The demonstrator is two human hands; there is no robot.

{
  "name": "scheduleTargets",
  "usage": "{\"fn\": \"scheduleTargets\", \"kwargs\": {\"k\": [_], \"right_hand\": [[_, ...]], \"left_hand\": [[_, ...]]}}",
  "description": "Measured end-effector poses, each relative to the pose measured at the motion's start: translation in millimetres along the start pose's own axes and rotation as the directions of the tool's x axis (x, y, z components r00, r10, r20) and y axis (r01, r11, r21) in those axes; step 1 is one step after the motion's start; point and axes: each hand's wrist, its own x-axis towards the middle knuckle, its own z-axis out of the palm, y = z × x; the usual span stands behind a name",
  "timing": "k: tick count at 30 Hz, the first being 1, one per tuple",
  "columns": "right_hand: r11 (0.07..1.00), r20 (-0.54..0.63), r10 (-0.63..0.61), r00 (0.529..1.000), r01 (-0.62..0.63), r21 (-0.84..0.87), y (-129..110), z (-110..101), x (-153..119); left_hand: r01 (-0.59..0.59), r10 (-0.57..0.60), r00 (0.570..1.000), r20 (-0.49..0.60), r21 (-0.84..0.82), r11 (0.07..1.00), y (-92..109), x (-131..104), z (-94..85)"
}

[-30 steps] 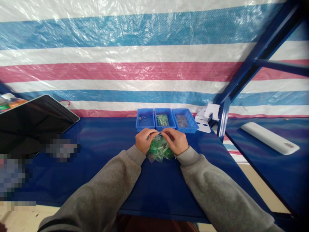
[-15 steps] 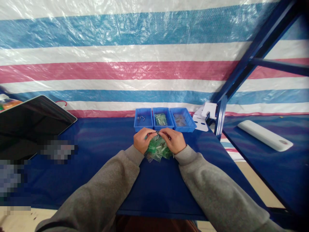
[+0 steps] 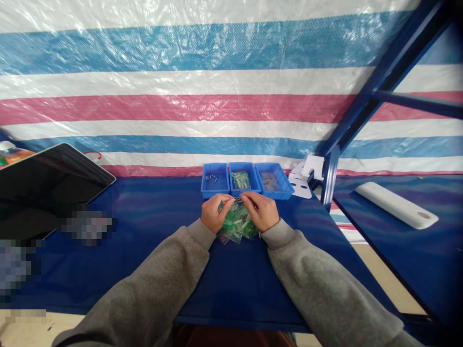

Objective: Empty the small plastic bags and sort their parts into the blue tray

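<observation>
My left hand [image 3: 216, 212] and my right hand [image 3: 263, 211] face each other, thumbs and forefingers pinched. Between their fingertips is a small, thin metal piece [image 3: 238, 199], too tiny to name exactly. Under the hands lies a pile of clear and green plastic bags [image 3: 237, 226], some with small items inside. Just behind stand three blue bins in a row: the left bin [image 3: 216, 194] has a few small metal parts [image 3: 211, 179], the middle bin [image 3: 246, 165] small green packets [image 3: 240, 180], the right bin [image 3: 289, 190] clear plastic pieces [image 3: 269, 181].
A dark-screened monitor [image 3: 47, 188] lies at the left of the blue table [image 3: 144, 212]. White cut-out cards [image 3: 302, 185] sit right of the bins beside a blue metal post [image 3: 330, 178]. On the neighbouring table rests a long white object [image 3: 396, 205]. A striped sheet [image 3: 217, 106] hangs behind.
The fingertips have drawn slightly apart, and more of the thin metal piece shows between them. The bins and the bag pile have stayed in place.
</observation>
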Motion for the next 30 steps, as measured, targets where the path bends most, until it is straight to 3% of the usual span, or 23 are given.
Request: {"fn": "scheduleTargets", "kwargs": {"k": [9,14,20,30], "right_hand": [[1.0,0.001,0.004,1.0,-0.004,-0.002,0.7,0.4,-0.2],[1.0,-0.009,0.003,1.0,-0.003,0.001,1.4,0.2,-0.6],[1.0,-0.005,-0.002,1.0,0.002,0.015,-0.4,0.0,-0.5],[0.996,0.112,-0.064,0.992,0.056,0.074,-2.2,0.7,-1.9]], "left_hand": [[-0.104,0.097,0.993,0.074,0.106,0.989,-3.4,4.4,-3.7],[-0.063,0.057,0.994,0.088,0.064,0.996,-4.0,4.0,-2.4],[0.017,-0.017,1.0,0.002,0.073,0.997,-4.1,0.8,-1.3],[0.038,-0.036,0.996,0.081,-0.03,0.999,-4.5,-1.7,-0.7]]}}
